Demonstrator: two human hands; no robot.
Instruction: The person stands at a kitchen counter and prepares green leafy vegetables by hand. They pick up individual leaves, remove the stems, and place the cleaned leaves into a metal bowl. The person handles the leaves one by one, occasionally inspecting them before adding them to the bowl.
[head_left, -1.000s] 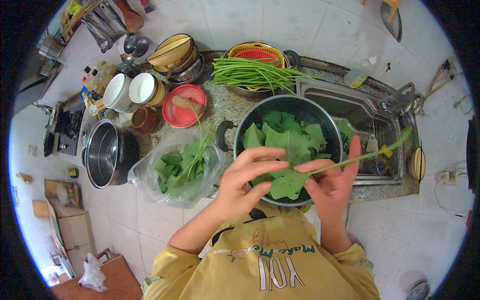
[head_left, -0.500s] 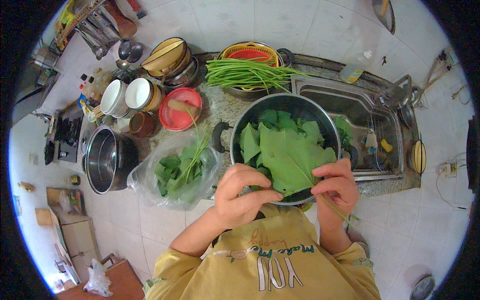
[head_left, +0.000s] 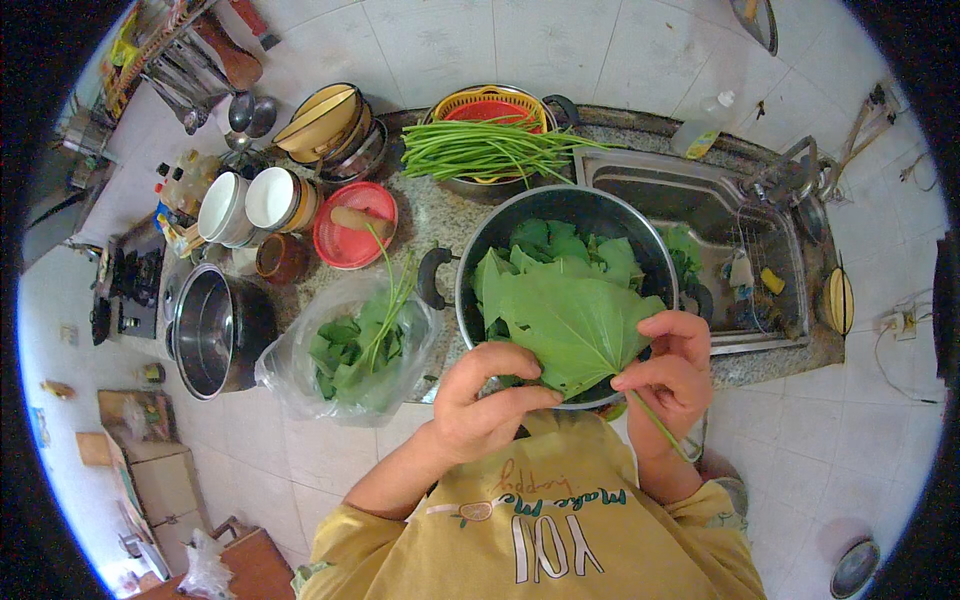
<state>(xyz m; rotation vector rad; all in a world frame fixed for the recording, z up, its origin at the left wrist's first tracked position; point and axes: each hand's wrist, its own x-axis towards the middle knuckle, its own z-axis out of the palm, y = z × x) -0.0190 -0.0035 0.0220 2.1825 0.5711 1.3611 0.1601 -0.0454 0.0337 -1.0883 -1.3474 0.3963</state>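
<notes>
Head view: both hands meet over the near rim of the large steel pot [head_left: 470,262], which stands on the speckled stone worktop [head_left: 432,232]. A big green leaf [head_left: 572,325] is spread flat above the pot's near edge, over the other leaves filling the pot. Left hand [head_left: 487,405] has its grip pinched on the leaf's near edge, fingers curled over it. Right hand [head_left: 672,378] has its grip closed on the leaf's base, where the thin green stalk [head_left: 660,425] runs down past the wrist. Just left of the pot lies a clear plastic bag [head_left: 350,350] with more greens and stems in it. Behind the pot, a bundle of long green beans [head_left: 480,150] lies across a basket. Right of the pot is the steel sink [head_left: 700,200]. Further left of the pot sit a red lid [head_left: 352,228] and an empty steel pan [head_left: 215,330].
</notes>
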